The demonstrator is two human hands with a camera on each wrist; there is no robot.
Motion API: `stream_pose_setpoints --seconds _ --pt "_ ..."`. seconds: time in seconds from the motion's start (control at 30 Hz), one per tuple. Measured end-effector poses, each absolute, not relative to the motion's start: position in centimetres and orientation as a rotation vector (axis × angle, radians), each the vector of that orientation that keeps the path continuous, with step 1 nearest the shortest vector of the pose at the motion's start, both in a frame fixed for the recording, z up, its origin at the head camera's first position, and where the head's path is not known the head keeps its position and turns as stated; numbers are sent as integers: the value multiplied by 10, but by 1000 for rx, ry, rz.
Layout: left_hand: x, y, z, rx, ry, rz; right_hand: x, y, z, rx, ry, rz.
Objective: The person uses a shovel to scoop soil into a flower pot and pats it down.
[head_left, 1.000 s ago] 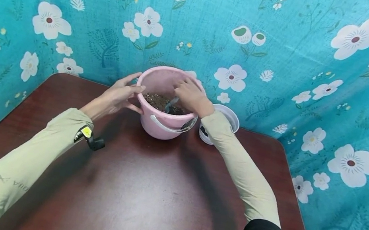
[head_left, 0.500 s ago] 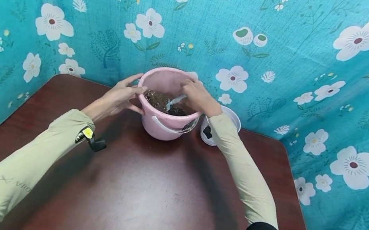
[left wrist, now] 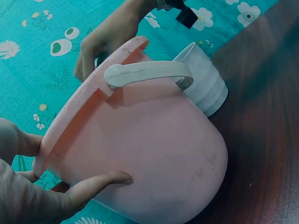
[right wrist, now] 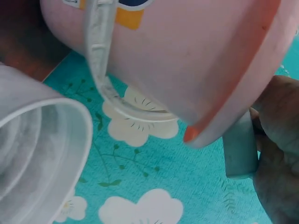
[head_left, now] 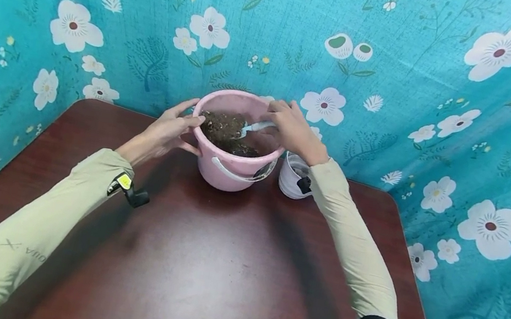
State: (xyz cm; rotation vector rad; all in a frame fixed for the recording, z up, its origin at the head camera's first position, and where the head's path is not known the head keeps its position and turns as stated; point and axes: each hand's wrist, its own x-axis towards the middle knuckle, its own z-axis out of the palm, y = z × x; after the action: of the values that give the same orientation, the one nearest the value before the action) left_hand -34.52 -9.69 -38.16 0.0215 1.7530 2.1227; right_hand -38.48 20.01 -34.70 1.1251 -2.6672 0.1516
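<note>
A pink bucket (head_left: pixel 228 172) with a white handle (head_left: pixel 233 171) stands at the back of the table, dark brown soil (head_left: pixel 223 126) inside. My left hand (head_left: pixel 164 134) grips its left rim; in the left wrist view a finger of that hand (left wrist: pixel 37 186) lies along the outer wall. Over the right rim, my right hand (head_left: pixel 297 130) holds a trowel by its grey-blue handle (head_left: pixel 260 126). The trowel's blade is at a heap of soil, mostly hidden by it. In the right wrist view the handle's end (right wrist: pixel 240 154) sticks out of the fist beside the rim.
Right of the bucket, below my right wrist, stands a white ridged pot (head_left: pixel 291 179), its open mouth and bare inner wall (right wrist: pixel 65 135) showing in the right wrist view. A turquoise flowered cloth (head_left: pixel 158 16) hangs right behind the brown table (head_left: pixel 197 273).
My right hand has moved right and up with the trowel, and the soil by its blade stands higher in the bucket. More of the white pot shows. My left hand keeps its hold.
</note>
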Motion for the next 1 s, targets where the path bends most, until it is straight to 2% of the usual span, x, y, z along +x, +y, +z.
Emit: stream_pose_setpoints --seconds 0.7,1.0 --pt "-349 -100 -372 68 1811 2086 -371 227 -354 951 -2503 220" --pt "-345 -98 -381 34 1778 2101 -363 249 -351 913 -2499 207"
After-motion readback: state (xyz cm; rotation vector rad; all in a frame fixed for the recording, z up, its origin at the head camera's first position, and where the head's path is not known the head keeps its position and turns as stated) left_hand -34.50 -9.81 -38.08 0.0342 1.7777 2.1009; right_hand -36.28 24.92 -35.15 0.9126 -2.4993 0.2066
